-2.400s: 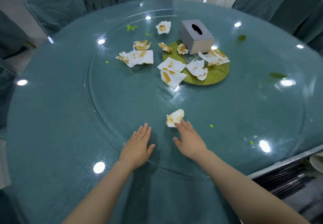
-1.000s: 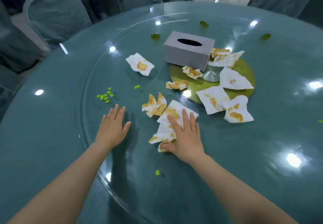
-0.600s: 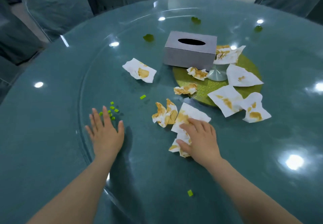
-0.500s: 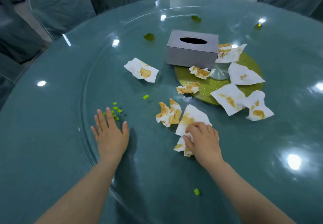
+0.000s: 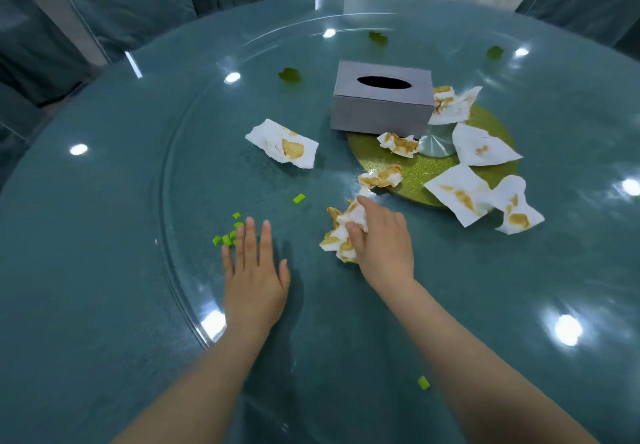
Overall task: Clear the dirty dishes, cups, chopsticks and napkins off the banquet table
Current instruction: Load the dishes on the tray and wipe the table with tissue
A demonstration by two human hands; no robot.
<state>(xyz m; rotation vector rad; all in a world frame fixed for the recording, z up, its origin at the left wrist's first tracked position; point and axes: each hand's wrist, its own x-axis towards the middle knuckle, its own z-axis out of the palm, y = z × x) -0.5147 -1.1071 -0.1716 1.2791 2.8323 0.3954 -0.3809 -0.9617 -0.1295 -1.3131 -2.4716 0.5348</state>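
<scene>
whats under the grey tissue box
The grey tissue box sits on the glass turntable, its near right corner over the green-gold disc and silver hub. Whatever lies beneath the box is hidden.

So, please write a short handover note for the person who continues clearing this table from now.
Right hand: grip closed on a bunch of stained white paper napkins, gathered on the round glass turntable.
Left hand: open, flat on the glass, beside the chopped green onion bits.
Done: some napkins bunched; no dishes, cups or chopsticks in view.
Left: six stained napkins, one left of the grey tissue box, the others on or around the green glitter disc. Green scraps also lie about.
</scene>
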